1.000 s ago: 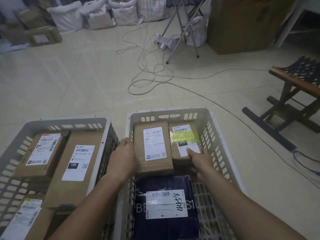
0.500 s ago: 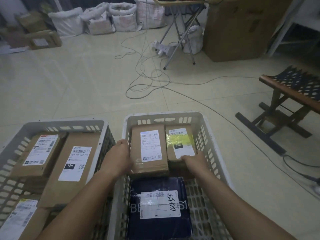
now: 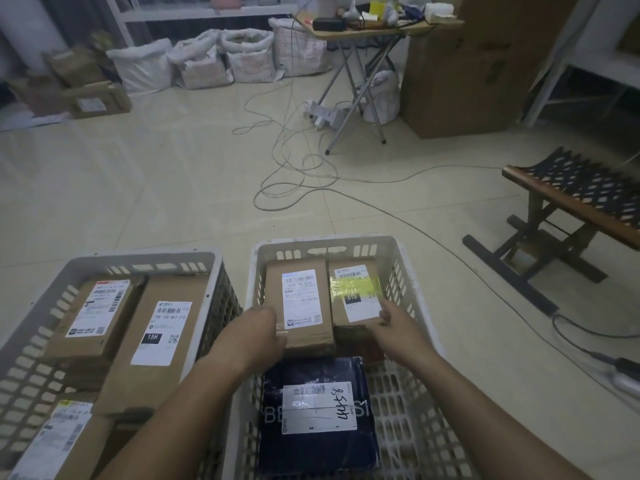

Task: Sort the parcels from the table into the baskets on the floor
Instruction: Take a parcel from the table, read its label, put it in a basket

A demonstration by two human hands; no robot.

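Right now I am settling two cardboard parcels side by side at the far end of the right basket (image 3: pixel 412 268) — my left hand (image 3: pixel 258 336) is curling round the near left corner of the brown box (image 3: pixel 298 306), and my right hand (image 3: pixel 393 320) is gripping the near right corner of the box with yellow tape (image 3: pixel 356 292). They are looking stiff and, I am guessing, fairly light — corners and edges are giving the surest hold, since the tape and labels may be slick.
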